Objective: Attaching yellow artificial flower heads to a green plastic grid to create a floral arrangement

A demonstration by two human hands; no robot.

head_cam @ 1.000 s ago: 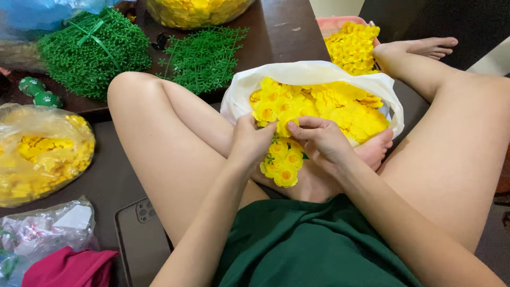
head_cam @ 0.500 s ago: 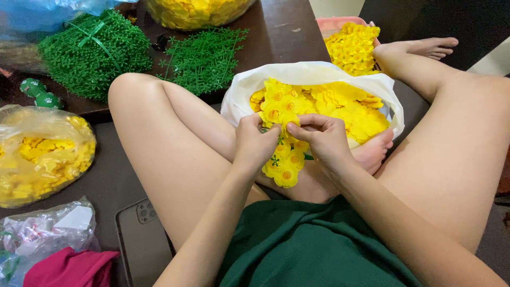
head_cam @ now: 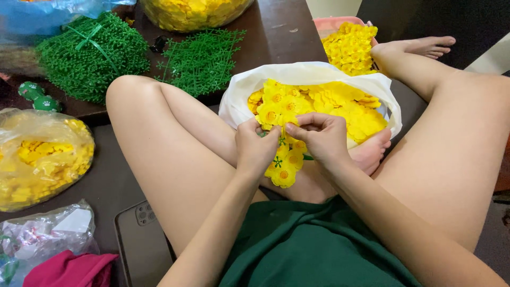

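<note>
A dark floor is strewn with green plastic stems (head_cam: 90, 56) and bagged petals. Over the white bag (head_cam: 311, 79) of yellow flowers, a flower sprig (head_cam: 281, 162) is pinched by the left hand (head_cam: 256, 146) and right hand (head_cam: 321, 138), fingertips pressed together.

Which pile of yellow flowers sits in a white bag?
The pile in the white bag by both hands; the other piles sit in clear bags or a pink basket.
</note>
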